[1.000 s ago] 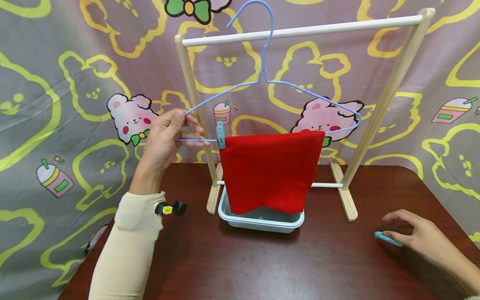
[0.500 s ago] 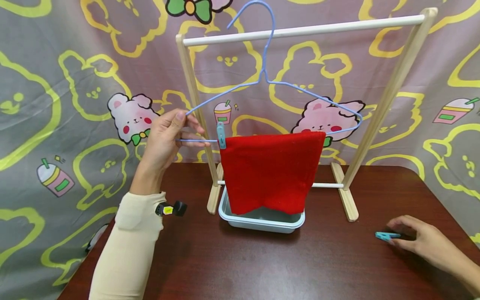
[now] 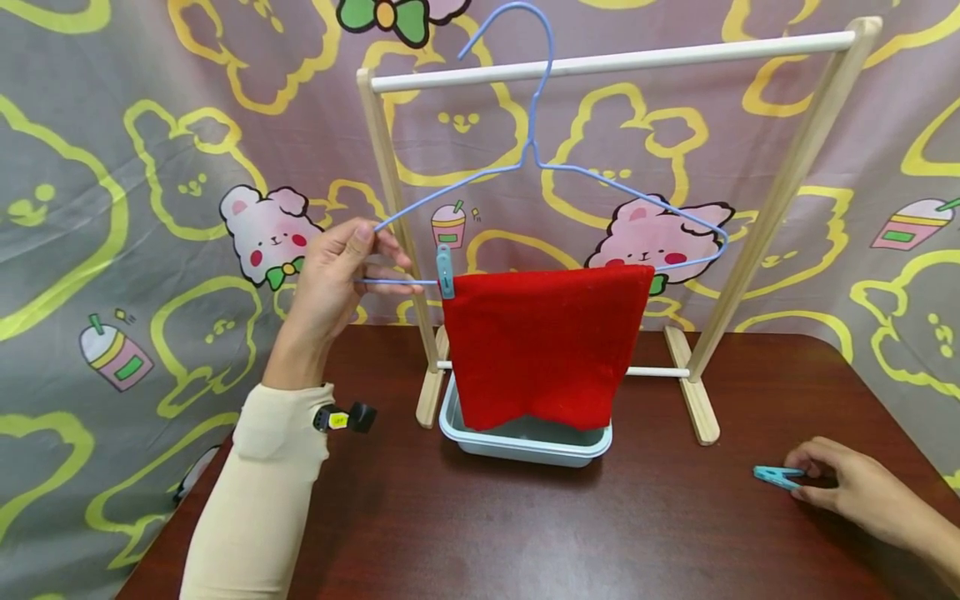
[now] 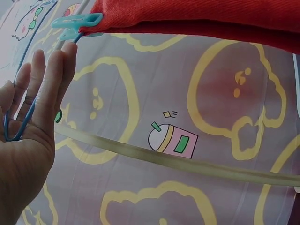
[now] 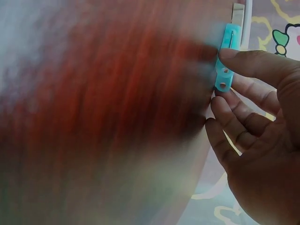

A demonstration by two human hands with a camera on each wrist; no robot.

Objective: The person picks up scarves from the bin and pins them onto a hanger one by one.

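My left hand (image 3: 333, 271) holds the left end of a blue wire hanger (image 3: 600, 177), thumb on its sloping arm and fingers along the lower bar. A red cloth (image 3: 547, 342) drapes over that bar, and a teal clothespin (image 3: 446, 272) clips its left corner there. At the table's right, my right hand (image 3: 847, 487) pinches a second teal clothespin (image 3: 778, 476) between thumb and fingers by its handle ends. In the right wrist view the thumb lies on this clothespin (image 5: 228, 58); the left wrist view shows the hanger's end loop (image 4: 18, 131) against the palm.
Behind the hanger stands a wooden rack with a white top rail (image 3: 675, 57) and wooden feet (image 3: 693, 408). A light blue basin (image 3: 525, 450) sits under the cloth on the dark brown table (image 3: 562, 533). A patterned curtain (image 3: 187, 333) surrounds the table.
My right hand has drawn slightly right and turned the clothespin on its side, with its two handles now showing. The left hand, hanger and cloth stay about the same.
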